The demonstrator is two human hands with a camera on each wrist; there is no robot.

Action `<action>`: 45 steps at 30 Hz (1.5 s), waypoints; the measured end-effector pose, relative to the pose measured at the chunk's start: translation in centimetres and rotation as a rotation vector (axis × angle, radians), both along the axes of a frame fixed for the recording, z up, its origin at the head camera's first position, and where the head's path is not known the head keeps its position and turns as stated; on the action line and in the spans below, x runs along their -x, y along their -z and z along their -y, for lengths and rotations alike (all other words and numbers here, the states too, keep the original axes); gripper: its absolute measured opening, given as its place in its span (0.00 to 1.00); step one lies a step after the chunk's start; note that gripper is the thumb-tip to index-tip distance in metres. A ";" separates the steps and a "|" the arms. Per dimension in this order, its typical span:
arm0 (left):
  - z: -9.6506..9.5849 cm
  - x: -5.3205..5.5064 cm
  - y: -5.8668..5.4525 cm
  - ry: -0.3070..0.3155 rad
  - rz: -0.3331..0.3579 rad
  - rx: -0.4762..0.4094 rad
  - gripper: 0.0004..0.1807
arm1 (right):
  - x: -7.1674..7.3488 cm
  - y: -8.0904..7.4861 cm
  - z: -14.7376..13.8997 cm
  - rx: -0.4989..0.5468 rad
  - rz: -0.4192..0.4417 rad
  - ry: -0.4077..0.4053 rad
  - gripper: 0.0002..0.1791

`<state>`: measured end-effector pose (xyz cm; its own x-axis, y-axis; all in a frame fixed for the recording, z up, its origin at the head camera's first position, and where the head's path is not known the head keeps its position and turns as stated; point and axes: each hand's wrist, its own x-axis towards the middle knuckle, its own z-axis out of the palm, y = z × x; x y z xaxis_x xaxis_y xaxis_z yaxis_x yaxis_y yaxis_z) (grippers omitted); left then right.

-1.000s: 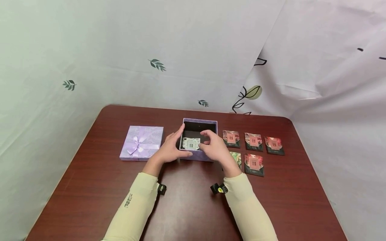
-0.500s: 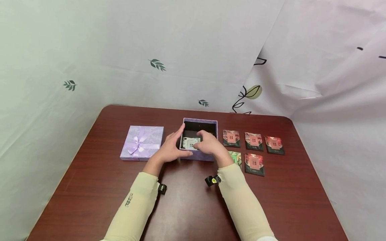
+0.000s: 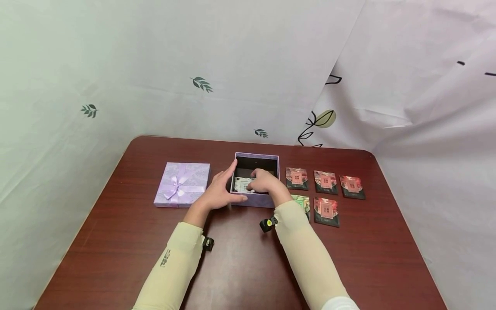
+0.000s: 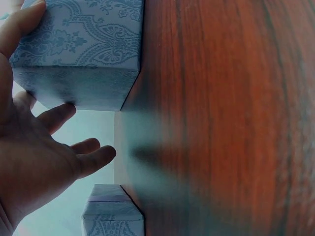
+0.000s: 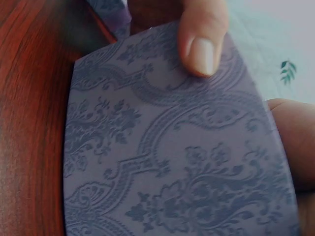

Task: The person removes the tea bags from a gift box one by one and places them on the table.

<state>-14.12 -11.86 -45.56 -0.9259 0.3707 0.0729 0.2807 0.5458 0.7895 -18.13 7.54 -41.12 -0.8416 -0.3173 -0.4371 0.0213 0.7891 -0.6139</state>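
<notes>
A purple patterned gift box (image 3: pixel 252 199) stands without its lid at the middle of the table. My left hand (image 3: pixel 220 190) steadies its near left corner, with the thumb (image 4: pixel 30 18) against the front wall and extended fingers along the left side. Inside, a small pale printed sachet (image 3: pixel 242 184) lies at the left on the dark bottom. My right hand (image 3: pixel 266 181) reaches over the front rim into the box, its thumb and fingertips down at the sachet's right end. The wall hides most of those fingers in the right wrist view; I cannot tell whether they pinch the sachet.
Left of the box lies the purple lid (image 3: pixel 195 172) with its ribbon bow. Several red-and-black sachets (image 3: pixel 326 210) are laid out to the right. A green sachet (image 3: pixel 302 202) is partly covered by the right forearm. A pale curtain hangs behind the table.
My right hand has moved left and deeper into the box, covering the sachet's right end, while its forearm swung left. The left hand and the box stayed in place.
</notes>
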 end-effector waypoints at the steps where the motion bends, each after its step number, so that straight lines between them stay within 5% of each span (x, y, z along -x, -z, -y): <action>1: 0.0 0.0 0.0 0.003 -0.006 0.000 0.66 | 0.1 0.0 0.0 -0.007 0.004 0.000 0.30; 11: 0.0 0.2 0.0 -0.007 -0.011 0.023 0.66 | 0.9 0.5 0.3 -0.022 0.047 0.015 0.23; 18: 0.0 0.0 -0.3 -0.016 0.012 0.014 0.66 | 1.1 0.8 0.7 0.026 0.058 0.037 0.26; 26: 0.0 0.0 -0.1 -0.023 0.035 0.018 0.66 | 0.9 1.2 0.6 0.106 0.079 0.123 0.24; 34: 0.0 0.0 0.0 -0.016 0.025 0.008 0.65 | 0.7 1.2 1.0 0.066 -0.018 0.075 0.22; 45: 0.0 0.1 0.1 -0.021 0.016 0.011 0.65 | 0.7 1.1 1.5 0.039 -0.105 0.105 0.21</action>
<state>-14.18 -11.85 -45.71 -0.9346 0.3515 0.0541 0.2564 0.5604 0.7876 -18.79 6.04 -42.18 -0.9115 -0.2397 -0.3342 0.0369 0.7617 -0.6469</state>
